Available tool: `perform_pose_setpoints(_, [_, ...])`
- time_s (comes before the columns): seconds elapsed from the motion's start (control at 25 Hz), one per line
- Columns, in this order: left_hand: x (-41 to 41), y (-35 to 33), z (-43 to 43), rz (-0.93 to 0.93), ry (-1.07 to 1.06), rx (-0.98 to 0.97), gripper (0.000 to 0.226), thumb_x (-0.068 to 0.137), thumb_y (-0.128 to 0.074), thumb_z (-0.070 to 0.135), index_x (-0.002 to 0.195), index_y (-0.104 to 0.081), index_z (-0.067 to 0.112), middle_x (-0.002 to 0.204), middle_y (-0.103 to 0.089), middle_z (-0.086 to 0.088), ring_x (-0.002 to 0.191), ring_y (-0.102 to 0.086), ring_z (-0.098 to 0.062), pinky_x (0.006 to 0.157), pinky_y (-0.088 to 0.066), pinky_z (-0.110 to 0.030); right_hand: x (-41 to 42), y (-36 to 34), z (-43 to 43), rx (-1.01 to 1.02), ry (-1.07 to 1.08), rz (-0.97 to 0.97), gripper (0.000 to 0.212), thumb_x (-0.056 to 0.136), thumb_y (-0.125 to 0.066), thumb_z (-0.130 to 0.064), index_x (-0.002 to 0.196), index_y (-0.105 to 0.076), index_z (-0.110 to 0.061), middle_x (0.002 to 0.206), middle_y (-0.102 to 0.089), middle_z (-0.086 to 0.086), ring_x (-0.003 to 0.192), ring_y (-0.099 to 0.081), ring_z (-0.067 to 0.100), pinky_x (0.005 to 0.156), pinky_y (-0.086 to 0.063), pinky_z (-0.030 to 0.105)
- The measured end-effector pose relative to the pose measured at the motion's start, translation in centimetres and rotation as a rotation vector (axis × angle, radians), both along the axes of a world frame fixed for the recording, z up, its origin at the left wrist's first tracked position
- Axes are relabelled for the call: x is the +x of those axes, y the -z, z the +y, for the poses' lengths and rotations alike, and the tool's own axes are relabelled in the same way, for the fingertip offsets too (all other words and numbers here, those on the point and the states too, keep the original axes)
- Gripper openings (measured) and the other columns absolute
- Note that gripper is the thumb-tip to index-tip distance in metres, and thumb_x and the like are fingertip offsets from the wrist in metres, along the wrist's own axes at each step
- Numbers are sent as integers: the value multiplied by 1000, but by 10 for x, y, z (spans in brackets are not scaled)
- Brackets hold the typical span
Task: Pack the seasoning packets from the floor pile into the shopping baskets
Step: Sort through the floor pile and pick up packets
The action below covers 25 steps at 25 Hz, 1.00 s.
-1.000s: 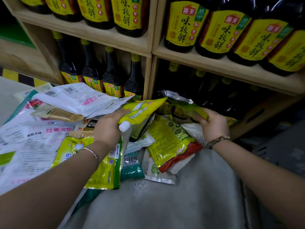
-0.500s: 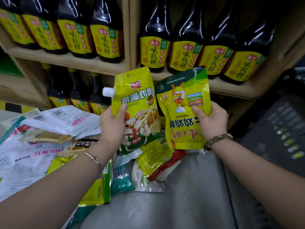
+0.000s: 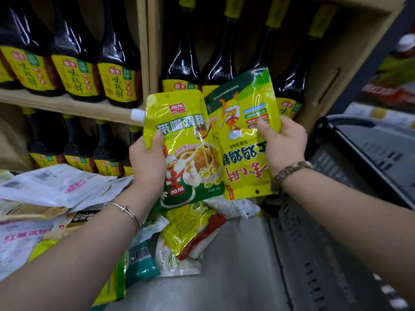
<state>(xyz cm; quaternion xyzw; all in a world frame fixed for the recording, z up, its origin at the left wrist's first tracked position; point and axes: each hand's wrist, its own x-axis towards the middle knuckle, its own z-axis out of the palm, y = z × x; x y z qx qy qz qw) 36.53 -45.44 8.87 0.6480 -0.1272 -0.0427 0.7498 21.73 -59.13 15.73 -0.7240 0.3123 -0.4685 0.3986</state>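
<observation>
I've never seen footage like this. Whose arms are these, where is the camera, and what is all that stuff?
There is no machine here. These are a person's two bare arms, filmed by a wide-angle camera worn on the head, looking forward and down. The left hand grips a yellow-green pouch with a white spout. The right hand grips a yellow packet, held upside down. Below them, a pile of seasoning packets lies on the grey floor. A dark shopping basket sits at the right, where the packets are meant to go. Behind stand wooden shelves of dark sauce bottles with yellow labels.
</observation>
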Motion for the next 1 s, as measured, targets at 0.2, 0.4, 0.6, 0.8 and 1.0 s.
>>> perform_pose_setpoints(0.2, [-21,-28,-9,-36,47,-68,28,98,-49,25,72,-60,21,67,-58,12,57,-54,6,56,-43,-14,-30,-40,-12,85,0,-4,18,86,-65,-16,70,-66,-23,61,-68,-11,66,-65,13,75,-57,42])
perform_pose_setpoints(0.4, [-45,-53,-30,-41,115,-168,24,97,-51,25,76,-64,26,82,-68,5,85,-66,-21,81,-54,-44,-67,-81,-26,70,-24,-110,16,86,-63,-9,73,-66,-17,61,-69,-10,59,-65,7,61,-55,28])
perform_pose_setpoints(0.6, [-84,-83,-56,-1,211,-290,23,97,-52,24,78,-64,24,70,-70,12,73,-68,-9,67,-56,-32,-112,-120,-38,-19,-12,-204,17,87,-59,-4,75,-62,-16,56,-67,-13,53,-63,1,54,-52,20])
perform_pose_setpoints(0.8, [-123,-106,-75,5,296,-306,26,96,-53,27,72,-60,21,72,-67,-1,73,-69,-26,71,-58,-45,-165,-140,-62,-28,71,-245,19,87,-59,-6,71,-63,-15,57,-68,-10,54,-64,4,55,-53,22])
perform_pose_setpoints(1.0, [-153,-127,-99,113,343,-303,27,95,-54,29,71,-61,20,80,-71,-12,76,-70,-31,74,-57,-53,-215,-154,-90,12,148,-253,15,88,-58,-7,76,-62,-15,57,-68,-9,54,-65,5,52,-54,21])
